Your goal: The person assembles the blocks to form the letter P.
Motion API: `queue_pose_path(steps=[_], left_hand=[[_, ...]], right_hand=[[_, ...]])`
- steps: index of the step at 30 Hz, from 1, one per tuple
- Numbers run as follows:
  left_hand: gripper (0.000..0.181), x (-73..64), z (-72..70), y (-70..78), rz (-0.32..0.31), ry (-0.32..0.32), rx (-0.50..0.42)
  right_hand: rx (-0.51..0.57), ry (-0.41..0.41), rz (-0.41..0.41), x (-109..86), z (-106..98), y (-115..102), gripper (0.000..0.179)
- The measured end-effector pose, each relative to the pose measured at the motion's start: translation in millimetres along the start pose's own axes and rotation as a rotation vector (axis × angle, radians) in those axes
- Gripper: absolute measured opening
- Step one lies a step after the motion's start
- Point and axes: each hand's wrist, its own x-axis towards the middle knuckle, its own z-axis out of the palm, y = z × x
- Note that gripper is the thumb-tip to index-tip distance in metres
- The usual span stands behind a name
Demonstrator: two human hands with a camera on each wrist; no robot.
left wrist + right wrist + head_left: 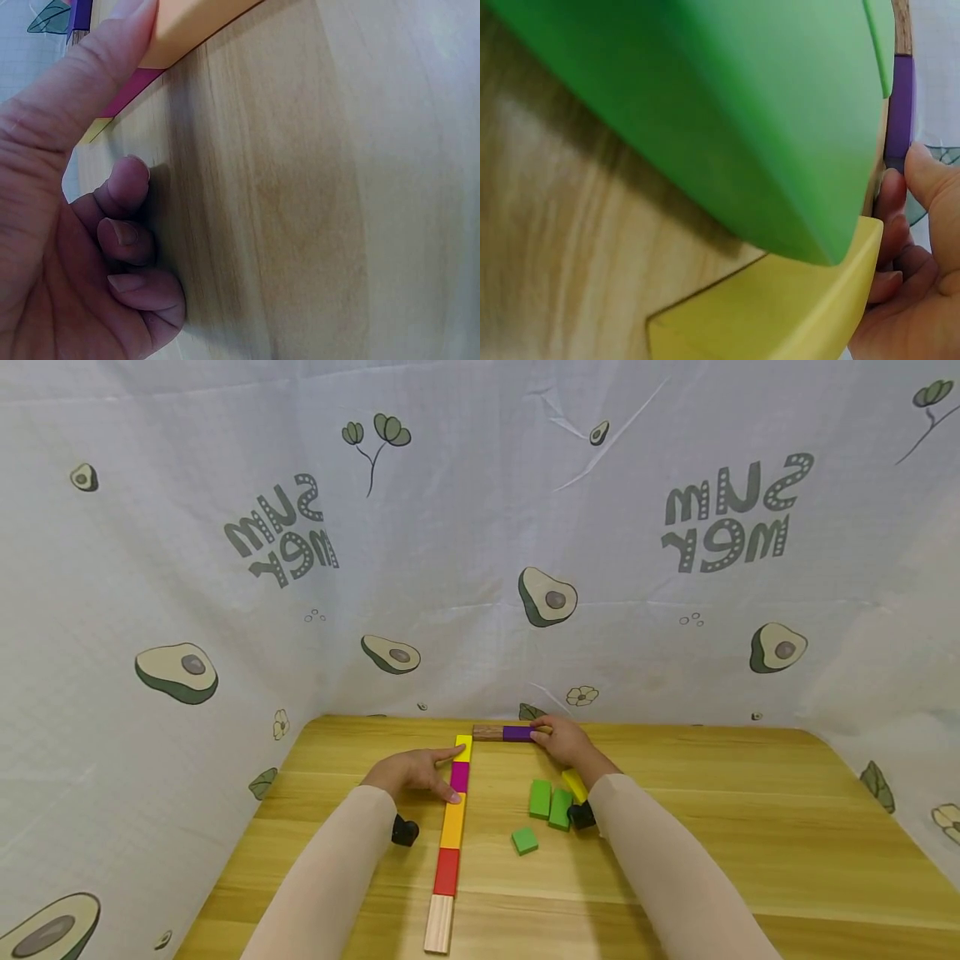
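Observation:
A line of blocks runs toward me: yellow point(464, 748), magenta point(460, 777), orange point(453, 821), red point(446, 872) and pale wood point(438, 923). My left hand point(411, 772) lies along its left side, the straight index finger touching the yellow block and the thumb on the orange one. The other fingers curl loosely over the table in the left wrist view. At the back, my right hand point(566, 742) pinches the right end of a purple block point(517, 734) between thumb and fingers. That block lies end to end with a brown wooden block point(488, 733) near the yellow block.
Two green blocks point(540, 799) lie side by side right of the line, with a smaller green block point(525, 841) nearer me. A yellow block point(765, 315) sits under my right wrist, partly hidden. A printed curtain point(480, 527) hangs behind the wooden table point(712, 827).

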Motion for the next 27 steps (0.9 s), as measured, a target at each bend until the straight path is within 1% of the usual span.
queue_pose_path(steps=[8, 15, 21, 27], left_hand=[[0.099, -5.4, 0.2, 0.8, 0.026, 0.009, 0.015], [0.098, -9.2, -0.7, 2.8, 0.021, 0.008, 0.016], [0.098, -7.6, -0.4, 2.3, 0.017, 0.007, 0.011], [0.099, -3.8, 0.0, 1.0, -0.001, 0.003, 0.012]], right_hand=[[0.030, -0.007, 0.020, -1.3, -0.2, -1.3, 0.041], [0.025, -0.009, 0.028, -3.3, -0.9, -4.1, 0.040], [0.024, -0.010, 0.020, -3.5, -1.8, -4.8, 0.040], [0.018, -0.017, 0.007, -3.8, -2.1, -3.9, 0.040]])
